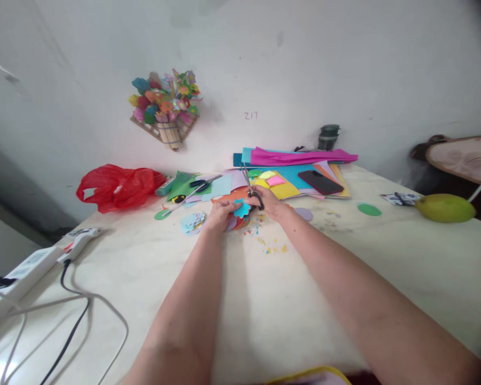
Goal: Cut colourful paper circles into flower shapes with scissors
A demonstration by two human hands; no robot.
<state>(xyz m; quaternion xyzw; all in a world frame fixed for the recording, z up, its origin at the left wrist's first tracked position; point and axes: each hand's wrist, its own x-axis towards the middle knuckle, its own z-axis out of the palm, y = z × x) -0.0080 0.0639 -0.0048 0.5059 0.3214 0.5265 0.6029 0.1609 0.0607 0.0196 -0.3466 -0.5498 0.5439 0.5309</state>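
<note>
In the middle of the table my left hand (221, 213) pinches a bright blue scalloped paper flower (241, 208). Close beside it, my right hand (269, 201) grips black-handled scissors (255, 199), whose blades point up and away from me. Below and behind the hands lie orange and purple paper pieces (237, 222), partly hidden. A pile of pale blue cut paper flowers (192, 222) sits just left of my left hand. Small paper scraps (276, 249) are scattered on the table nearer to me.
Coloured paper sheets (288, 190) lie at the back, with a phone (320, 182) on them. A second pair of scissors (202, 184) and a red plastic bag (118, 187) are at back left. Power strips (24, 272) with cables line the left edge. A yellow-green fruit (444, 207) lies right.
</note>
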